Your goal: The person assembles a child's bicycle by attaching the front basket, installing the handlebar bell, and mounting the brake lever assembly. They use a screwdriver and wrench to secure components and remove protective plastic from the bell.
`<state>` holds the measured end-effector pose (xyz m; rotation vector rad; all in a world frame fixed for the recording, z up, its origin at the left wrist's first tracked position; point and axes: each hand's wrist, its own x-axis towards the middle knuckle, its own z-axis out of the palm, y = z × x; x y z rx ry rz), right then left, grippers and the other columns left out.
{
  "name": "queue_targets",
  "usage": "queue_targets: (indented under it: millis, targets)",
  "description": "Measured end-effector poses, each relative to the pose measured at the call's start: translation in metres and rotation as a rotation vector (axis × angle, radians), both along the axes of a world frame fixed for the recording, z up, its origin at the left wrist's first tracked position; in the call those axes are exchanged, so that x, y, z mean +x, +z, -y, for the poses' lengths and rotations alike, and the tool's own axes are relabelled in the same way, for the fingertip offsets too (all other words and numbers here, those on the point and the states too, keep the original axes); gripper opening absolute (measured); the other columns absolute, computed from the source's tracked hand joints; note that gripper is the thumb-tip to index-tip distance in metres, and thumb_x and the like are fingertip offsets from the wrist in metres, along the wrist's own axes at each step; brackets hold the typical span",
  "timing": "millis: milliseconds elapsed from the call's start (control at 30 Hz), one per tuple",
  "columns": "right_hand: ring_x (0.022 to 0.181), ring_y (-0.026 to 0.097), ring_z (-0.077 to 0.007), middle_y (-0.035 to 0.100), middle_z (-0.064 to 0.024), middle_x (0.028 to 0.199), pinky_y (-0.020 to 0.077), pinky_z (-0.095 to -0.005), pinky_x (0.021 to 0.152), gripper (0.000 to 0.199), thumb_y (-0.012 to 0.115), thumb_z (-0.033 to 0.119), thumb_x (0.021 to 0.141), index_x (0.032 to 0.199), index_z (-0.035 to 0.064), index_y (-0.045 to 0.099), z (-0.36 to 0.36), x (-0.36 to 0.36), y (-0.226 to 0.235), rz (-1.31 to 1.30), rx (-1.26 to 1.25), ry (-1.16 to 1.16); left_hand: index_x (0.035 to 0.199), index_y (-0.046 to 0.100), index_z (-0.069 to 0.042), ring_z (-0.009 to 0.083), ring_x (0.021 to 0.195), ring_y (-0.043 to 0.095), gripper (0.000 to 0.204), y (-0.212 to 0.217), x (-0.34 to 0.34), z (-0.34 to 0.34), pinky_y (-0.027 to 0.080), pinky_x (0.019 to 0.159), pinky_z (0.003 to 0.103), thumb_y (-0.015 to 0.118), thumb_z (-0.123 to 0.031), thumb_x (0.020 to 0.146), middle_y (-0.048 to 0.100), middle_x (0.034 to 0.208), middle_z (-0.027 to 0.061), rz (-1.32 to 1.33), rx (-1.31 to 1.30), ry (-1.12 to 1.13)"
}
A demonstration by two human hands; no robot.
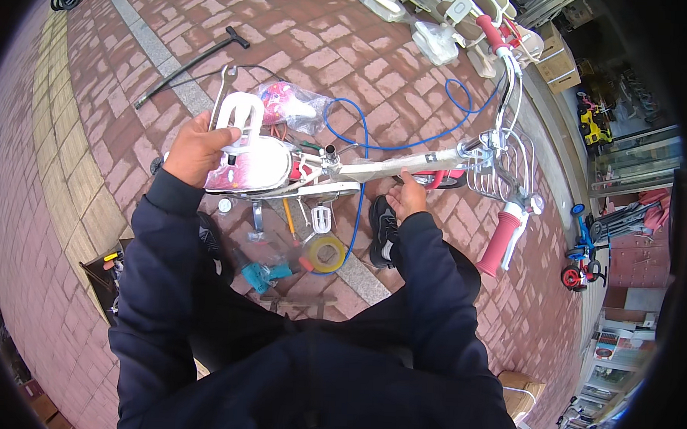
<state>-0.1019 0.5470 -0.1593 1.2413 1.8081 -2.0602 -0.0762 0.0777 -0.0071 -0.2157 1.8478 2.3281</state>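
A small white and pink bicycle (pixel 384 170) stands crosswise before me, its handlebar at the right. My left hand (pixel 198 151) is closed around an open-end wrench (pixel 224 90), which points away from me. Its thumb presses on a white looped handle (pixel 245 107) above the pink and white printed rear part (pixel 234 171). My right hand (pixel 411 196) grips the lower side of the frame's main tube, with the thumb up against it and the other fingers curled below. A white pedal (pixel 322 219) hangs on the near side.
Near my feet lie a roll of yellow tape (pixel 326 254), a teal power tool (pixel 264 275) and an orange-handled tool (pixel 290 218). A blue hose (pixel 366 131) winds behind the bicycle. Farther off are a black T-handled pump-like bar (pixel 193 67) and a plastic-wrapped pink part (pixel 287 105).
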Motion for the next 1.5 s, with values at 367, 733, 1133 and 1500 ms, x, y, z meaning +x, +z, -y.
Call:
queue_targets:
  millis: [367,733,1133,1500]
  targets:
    - [0.119,0.059,-0.0403,0.056,-0.019,0.141,0.0475,-0.055,0.099,0.08,0.071,0.065,0.095,0.148,0.0077,0.051,0.056,-0.057,-0.101,0.146,-0.143,-0.018,0.116,0.06,-0.004,0.0007,0.051,0.034,0.022,0.008,-0.018,-0.021,0.025,0.045,0.019,0.065,-0.005,0.095,0.056,0.079,-0.0039,0.088,0.174,0.131]
    - [0.062,0.065,-0.0251,0.07,-0.0143,0.093,0.0497,-0.0361,0.049,0.03,0.071,0.022,0.096,0.11,-0.0043,0.067,0.063,-0.068,-0.132,-0.053,-0.028,-0.183,0.123,0.06,-0.003,0.0004,0.053,0.037,0.029,0.024,-0.027,-0.022,0.027,0.046,0.019,0.066,-0.004,0.094,0.064,0.088,-0.0014,0.061,0.173,0.269]
    - [0.05,0.046,-0.0122,0.055,-0.0013,0.07,0.0298,-0.027,0.041,0.009,0.069,0.015,0.089,0.091,0.0095,0.062,0.029,-0.118,0.068,-0.201,0.141,0.062,0.106,0.058,-0.01,0.0023,0.053,0.037,0.015,0.024,-0.013,0.05,0.026,0.045,0.021,0.069,-0.007,0.096,0.054,0.083,-0.0044,-0.052,0.275,0.529]
    - [0.05,0.047,-0.0139,0.055,-0.0012,0.066,0.0354,-0.0303,0.047,0.016,0.07,0.017,0.086,0.074,0.0077,0.065,0.103,-0.176,0.183,-0.281,0.533,0.743,0.099,0.055,-0.007,0.0046,0.055,0.038,0.017,0.049,0.015,0.113,0.029,0.049,0.025,0.071,-0.007,0.095,0.055,0.082,-0.0015,-0.294,0.585,0.943]
